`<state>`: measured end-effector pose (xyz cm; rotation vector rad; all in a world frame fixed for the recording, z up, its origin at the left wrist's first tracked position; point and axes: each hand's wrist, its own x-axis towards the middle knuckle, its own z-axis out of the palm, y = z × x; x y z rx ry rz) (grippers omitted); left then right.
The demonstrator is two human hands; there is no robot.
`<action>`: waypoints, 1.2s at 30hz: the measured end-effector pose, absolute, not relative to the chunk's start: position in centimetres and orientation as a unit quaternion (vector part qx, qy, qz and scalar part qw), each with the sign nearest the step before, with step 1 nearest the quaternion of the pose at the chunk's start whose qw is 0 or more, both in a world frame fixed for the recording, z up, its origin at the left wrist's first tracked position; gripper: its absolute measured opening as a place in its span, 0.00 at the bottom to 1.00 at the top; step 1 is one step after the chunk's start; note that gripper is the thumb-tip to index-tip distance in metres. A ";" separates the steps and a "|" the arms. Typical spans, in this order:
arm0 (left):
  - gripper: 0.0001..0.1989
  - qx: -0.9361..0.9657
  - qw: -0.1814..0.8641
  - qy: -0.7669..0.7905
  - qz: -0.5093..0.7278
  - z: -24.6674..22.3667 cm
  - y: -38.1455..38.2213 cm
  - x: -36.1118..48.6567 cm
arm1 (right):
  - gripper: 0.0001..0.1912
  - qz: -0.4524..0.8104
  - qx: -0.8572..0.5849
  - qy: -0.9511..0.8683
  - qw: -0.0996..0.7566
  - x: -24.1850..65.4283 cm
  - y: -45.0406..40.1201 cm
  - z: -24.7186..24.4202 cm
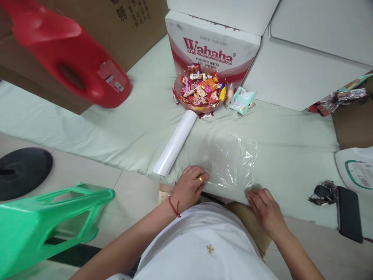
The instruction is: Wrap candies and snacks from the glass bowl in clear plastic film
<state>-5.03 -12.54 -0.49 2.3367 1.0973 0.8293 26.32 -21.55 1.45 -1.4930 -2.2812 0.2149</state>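
A clear plastic bag [225,159] lies flat on the pale green cloth at the near edge. My left hand [190,184], with a ring and a red string bracelet, has its fingers closed on the bag's near left corner. At the near right corner, my right hand [265,208] pinches the plastic between thumb and fingers. A white roll [175,144] rests slantwise to the left of the bag. Beyond it stands a bowl of wrapped candies [201,89], with a light blue packet [242,100] beside it.
Behind the bowl is a Wahaha box [212,46]. A red jug [87,66] stands at the upper left, and a green stool [52,221] at the lower left. Keys [324,192], a black phone [349,214] and a white bottle [357,169] are at the right.
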 end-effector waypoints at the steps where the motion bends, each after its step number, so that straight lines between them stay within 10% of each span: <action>1: 0.16 0.844 0.221 0.387 0.299 -0.4 -12.6 -5.2 | 0.09 0.095 -0.524 -0.823 0.197 26.6 -21.5 1.9; 9: 0.16 0.853 0.249 0.341 0.307 0.1 -13.0 -6.2 | 0.13 0.084 -0.504 -0.809 0.289 22.4 -15.1 7.4; 25: 0.12 0.752 0.238 0.438 0.432 3.3 -12.1 -4.1 | 0.30 0.157 -0.459 -0.867 0.111 11.7 -15.8 0.7; 36: 0.28 0.833 0.208 0.485 0.169 0.7 -5.3 0.0 | 0.30 0.184 -0.443 -0.872 0.095 13.7 -18.1 1.1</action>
